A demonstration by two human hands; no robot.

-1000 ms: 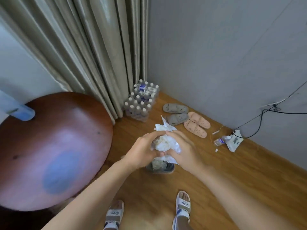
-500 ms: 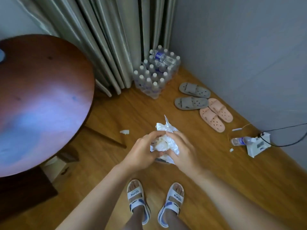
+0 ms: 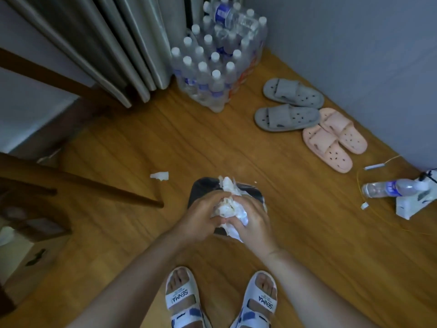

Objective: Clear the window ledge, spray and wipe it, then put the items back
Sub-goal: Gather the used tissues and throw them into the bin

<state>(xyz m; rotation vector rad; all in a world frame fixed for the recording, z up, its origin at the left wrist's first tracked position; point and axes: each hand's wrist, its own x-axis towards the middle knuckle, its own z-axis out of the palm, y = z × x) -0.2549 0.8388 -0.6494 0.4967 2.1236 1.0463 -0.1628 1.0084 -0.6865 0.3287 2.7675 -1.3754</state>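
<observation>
stage: likely wiping finished, disposal | left hand and right hand both grip crumpled white paper wad over dark bin at 12 o'clock from feet | ledge unseen, putting items back likely remains

I count two hands, one tissue wad, two grey slippers, two pink slippers, one paper scrap, one loose bottle, one shrink-wrapped bottle pack.
</observation>
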